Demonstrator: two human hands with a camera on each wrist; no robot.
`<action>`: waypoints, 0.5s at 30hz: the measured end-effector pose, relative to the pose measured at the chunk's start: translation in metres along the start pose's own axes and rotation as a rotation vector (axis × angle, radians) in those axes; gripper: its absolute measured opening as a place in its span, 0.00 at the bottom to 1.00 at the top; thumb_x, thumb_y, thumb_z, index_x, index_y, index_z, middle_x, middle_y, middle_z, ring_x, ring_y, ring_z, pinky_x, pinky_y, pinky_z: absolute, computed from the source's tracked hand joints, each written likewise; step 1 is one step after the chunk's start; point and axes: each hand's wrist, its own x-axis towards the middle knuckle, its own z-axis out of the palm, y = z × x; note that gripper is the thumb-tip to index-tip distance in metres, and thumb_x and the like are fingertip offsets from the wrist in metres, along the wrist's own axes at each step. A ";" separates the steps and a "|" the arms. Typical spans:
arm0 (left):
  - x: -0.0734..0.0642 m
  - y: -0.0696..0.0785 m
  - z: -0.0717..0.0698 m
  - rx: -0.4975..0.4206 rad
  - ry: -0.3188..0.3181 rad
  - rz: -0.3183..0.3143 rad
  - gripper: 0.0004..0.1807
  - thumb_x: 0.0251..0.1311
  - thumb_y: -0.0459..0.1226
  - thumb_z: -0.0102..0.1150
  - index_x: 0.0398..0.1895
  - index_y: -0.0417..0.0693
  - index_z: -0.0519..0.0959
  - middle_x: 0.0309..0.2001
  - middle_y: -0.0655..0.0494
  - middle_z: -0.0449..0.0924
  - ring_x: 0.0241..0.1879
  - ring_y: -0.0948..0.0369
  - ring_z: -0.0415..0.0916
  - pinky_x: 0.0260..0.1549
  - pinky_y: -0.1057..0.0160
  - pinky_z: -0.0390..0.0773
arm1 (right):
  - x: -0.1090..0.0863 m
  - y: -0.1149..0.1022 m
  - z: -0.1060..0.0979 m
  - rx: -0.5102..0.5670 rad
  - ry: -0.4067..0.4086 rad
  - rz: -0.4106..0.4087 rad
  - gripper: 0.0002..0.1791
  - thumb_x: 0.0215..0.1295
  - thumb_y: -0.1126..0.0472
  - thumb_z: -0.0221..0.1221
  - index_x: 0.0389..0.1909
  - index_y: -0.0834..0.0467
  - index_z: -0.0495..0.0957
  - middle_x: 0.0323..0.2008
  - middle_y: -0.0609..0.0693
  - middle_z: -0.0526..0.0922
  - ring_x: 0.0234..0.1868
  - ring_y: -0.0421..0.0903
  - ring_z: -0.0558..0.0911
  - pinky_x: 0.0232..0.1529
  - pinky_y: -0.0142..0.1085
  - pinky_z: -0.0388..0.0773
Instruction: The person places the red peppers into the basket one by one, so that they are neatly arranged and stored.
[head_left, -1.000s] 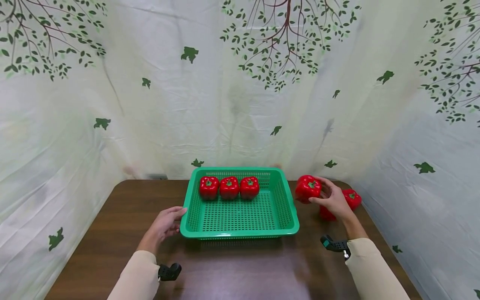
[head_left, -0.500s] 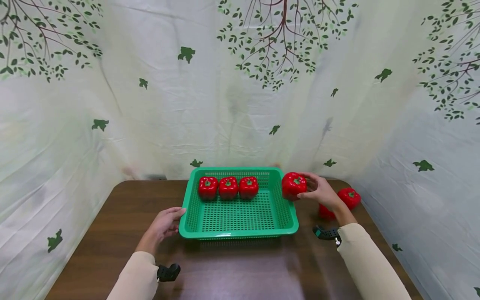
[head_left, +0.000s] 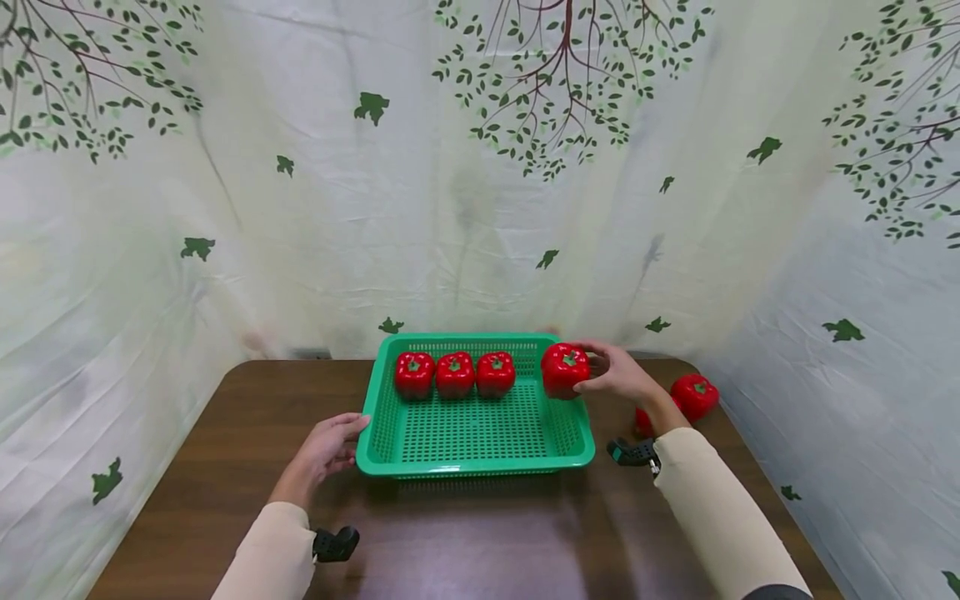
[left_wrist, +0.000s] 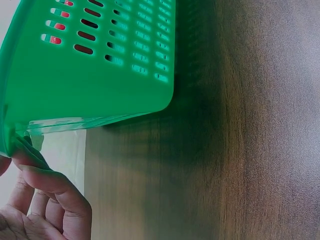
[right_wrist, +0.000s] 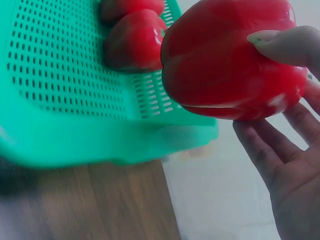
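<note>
In the head view a green plastic basket (head_left: 480, 468) stands on the table, with a row of three red bell peppers (head_left: 454, 376) along its far side. My right hand (head_left: 618, 372) holds another red bell pepper (head_left: 565, 371) over the basket's right end. The right wrist view shows the thumb on one side of this pepper (right_wrist: 230, 60) and fingers on the other. My left hand (head_left: 330, 448) grips the basket's left rim; in the left wrist view its curled fingers (left_wrist: 60, 187) sit under the rim, with the thumb mostly cut off.
Two more red bell peppers lie right of the basket, one in plain sight (head_left: 694, 396) and one partly behind the right forearm (head_left: 643, 423). The brown wooden table (head_left: 465, 542) ends at a printed cloth backdrop (head_left: 465, 208).
My right hand has carried its pepper leftward, from beside the basket to above its right end. The left hand stays at the rim, and the row of peppers keeps its place.
</note>
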 end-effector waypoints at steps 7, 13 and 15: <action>-0.001 0.000 0.000 -0.003 -0.005 0.010 0.29 0.67 0.51 0.53 0.61 0.38 0.70 0.47 0.46 0.77 0.31 0.58 0.77 0.33 0.63 0.78 | 0.013 -0.001 0.017 0.018 -0.050 -0.039 0.40 0.53 0.71 0.67 0.67 0.67 0.61 0.62 0.67 0.67 0.61 0.67 0.69 0.47 0.47 0.80; -0.001 0.000 -0.001 -0.006 -0.006 0.012 0.29 0.67 0.51 0.53 0.61 0.38 0.70 0.45 0.47 0.78 0.30 0.58 0.77 0.33 0.63 0.78 | 0.024 -0.005 0.030 -0.011 -0.064 -0.039 0.39 0.52 0.70 0.68 0.66 0.65 0.63 0.61 0.66 0.68 0.58 0.65 0.71 0.46 0.47 0.80; -0.001 0.000 -0.001 -0.004 -0.008 0.011 0.30 0.67 0.51 0.53 0.61 0.38 0.69 0.45 0.47 0.78 0.30 0.58 0.76 0.33 0.63 0.77 | 0.028 -0.004 0.034 -0.030 -0.068 -0.052 0.39 0.51 0.68 0.69 0.66 0.63 0.64 0.61 0.64 0.68 0.57 0.64 0.72 0.45 0.46 0.80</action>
